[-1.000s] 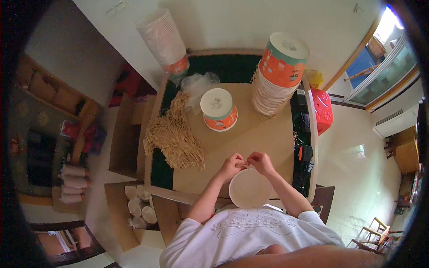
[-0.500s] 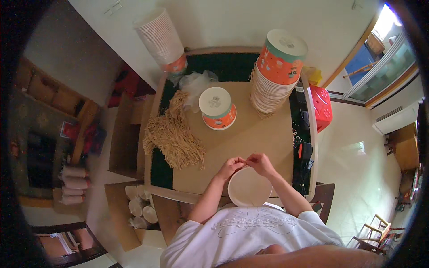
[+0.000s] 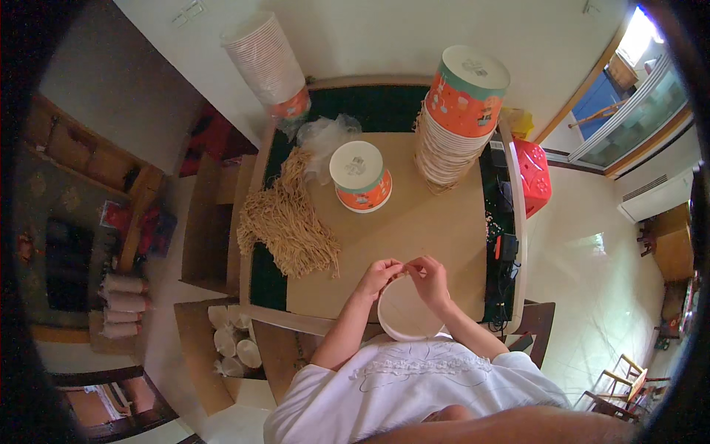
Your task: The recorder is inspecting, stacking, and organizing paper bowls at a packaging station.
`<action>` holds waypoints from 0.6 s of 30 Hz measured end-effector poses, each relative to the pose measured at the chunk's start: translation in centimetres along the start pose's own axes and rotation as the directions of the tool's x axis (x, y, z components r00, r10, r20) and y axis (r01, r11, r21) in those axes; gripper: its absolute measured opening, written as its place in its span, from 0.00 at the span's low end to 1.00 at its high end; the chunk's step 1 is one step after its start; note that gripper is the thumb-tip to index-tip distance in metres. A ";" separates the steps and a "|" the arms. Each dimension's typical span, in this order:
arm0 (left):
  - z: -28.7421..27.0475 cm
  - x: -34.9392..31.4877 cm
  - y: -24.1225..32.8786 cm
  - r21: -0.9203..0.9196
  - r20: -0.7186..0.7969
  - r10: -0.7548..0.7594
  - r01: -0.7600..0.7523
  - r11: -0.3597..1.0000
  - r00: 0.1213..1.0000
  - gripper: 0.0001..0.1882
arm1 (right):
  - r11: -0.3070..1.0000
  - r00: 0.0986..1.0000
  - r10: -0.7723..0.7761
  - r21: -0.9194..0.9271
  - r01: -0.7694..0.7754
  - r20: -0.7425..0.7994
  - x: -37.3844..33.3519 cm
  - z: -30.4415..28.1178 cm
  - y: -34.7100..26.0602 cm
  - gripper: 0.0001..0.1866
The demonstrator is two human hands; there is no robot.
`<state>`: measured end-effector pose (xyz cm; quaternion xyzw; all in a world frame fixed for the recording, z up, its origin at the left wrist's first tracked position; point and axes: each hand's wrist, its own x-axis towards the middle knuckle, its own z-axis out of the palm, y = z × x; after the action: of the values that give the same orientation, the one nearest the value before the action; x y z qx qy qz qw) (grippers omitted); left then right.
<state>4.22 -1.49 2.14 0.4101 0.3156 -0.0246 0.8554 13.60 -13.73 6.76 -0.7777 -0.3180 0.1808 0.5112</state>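
Observation:
A white paper bucket (image 3: 405, 314) rests against my white shirt at the table's near edge, its round opening facing up. My left hand (image 3: 381, 277) pinches at its far rim. Just beside it, my right hand (image 3: 428, 280) has thumb and fingers pressed together over the same rim, and whatever lies between those fingertips is too small to make out. Ahead on the brown board stands an upside-down printed paper bucket (image 3: 362, 198), orange and green with a white base. Left of that lies a heap of tan cords (image 3: 288, 229).
A tall stack of paper buckets (image 3: 455, 140) stands at the far right, another bagged stack (image 3: 268, 63) at the far left. Crumpled clear plastic (image 3: 325, 144) lies near the cords. Dark devices and cables (image 3: 505, 248) line the right edge. A carton (image 3: 200, 355) of buckets sits lower left.
My right hand has turned and shifted slightly left, now covering more of the bucket's right side. The bucket has tilted a little. My left hand stays at the rim.

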 end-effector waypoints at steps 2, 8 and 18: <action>-0.2 -0.2 0.2 -0.021 0.029 0.035 -0.034 0.999 0.999 0.05 | 0.998 0.998 -0.063 -0.031 0.062 -0.014 0.0 0.0 0.0 0.02; 0.4 -1.2 0.5 -0.065 -0.023 0.052 -0.053 0.996 0.998 0.06 | 0.978 0.987 -0.160 -0.139 0.154 -0.031 -0.1 0.3 0.3 0.02; 0.4 -1.4 -0.2 -0.077 -0.127 0.048 -0.058 0.995 0.991 0.06 | 0.913 0.967 -0.249 -0.346 0.217 -0.052 -1.1 1.0 0.4 0.03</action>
<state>3.27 -2.21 2.99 0.3845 0.3583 0.0368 0.8500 12.29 -13.92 5.96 -0.8180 -0.4101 0.0242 0.4026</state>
